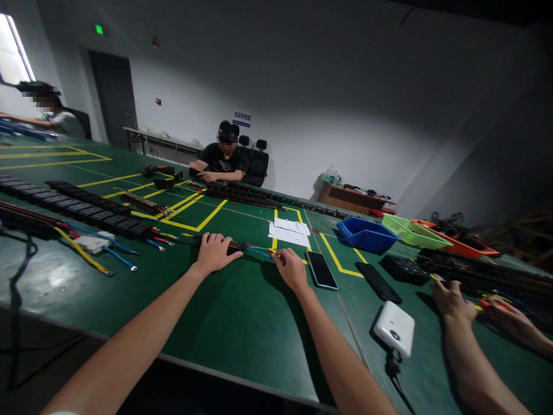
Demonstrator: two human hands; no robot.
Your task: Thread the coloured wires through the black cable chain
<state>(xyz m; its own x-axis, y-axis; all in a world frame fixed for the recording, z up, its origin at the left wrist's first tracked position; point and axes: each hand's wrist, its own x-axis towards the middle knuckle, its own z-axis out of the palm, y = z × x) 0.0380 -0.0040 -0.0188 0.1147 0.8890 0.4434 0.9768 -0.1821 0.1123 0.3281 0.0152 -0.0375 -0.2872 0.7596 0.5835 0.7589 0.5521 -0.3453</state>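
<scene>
My left hand (pixel 215 253) is closed over a slim black wired part (pixel 235 248) on the green table (pixel 207 334). Copper-coloured strips or wires show along it, and most of its body is hidden under my palm. Red, green and blue wires (pixel 259 249) run out of its right end. At their tips, my right hand (pixel 291 268) has thumb and fingers pinched together on the wires. Just beyond my hands lie white paper sheets (pixel 288 231). A phone (pixel 322 270) rests to the right of my right hand.
Left are rows of black modules (pixel 69 204) and cables with metal lugs (pixel 88 253). Right are a white power bank (pixel 394 328), a black phone-like slab (pixel 379 282), and blue (pixel 367 235), green (pixel 415 230) and orange (pixel 466 245) bins. A co-worker's hands (pixel 453 300) work nearby; another person (pixel 224 155) sits opposite.
</scene>
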